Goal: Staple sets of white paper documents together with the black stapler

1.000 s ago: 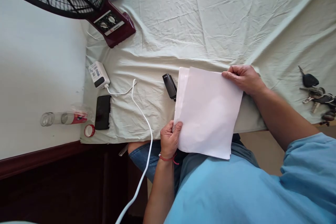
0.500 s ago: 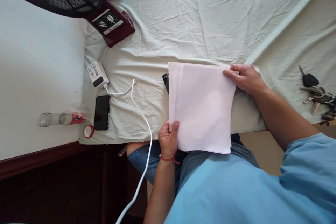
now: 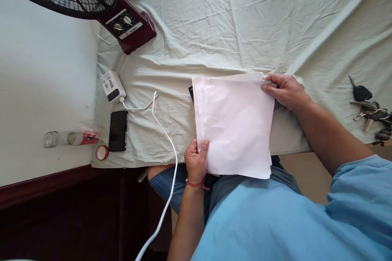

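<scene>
Now two hands hold one stack of papers (image 3: 235,126).
Left hand (image 3: 196,160) and right hand (image 3: 286,91) pinch opposite corners; sheets white, uneven.

Left hand (image 3: 196,161) pinching the near left corner of a stack of white paper sheets (image 3: 235,126), right hand (image 3: 286,91) gripping its far right corner, sheets slightly fanned over the edge of a wrinkled pale green cloth (image 3: 214,20). Black stapler (image 3: 191,91) mostly hidden under the stack's far left corner. Further left, a white charger (image 3: 109,86) with cable (image 3: 159,130), a black phone (image 3: 118,130), a fan base (image 3: 128,28); a bunch of keys (image 3: 369,110) at far right
</scene>
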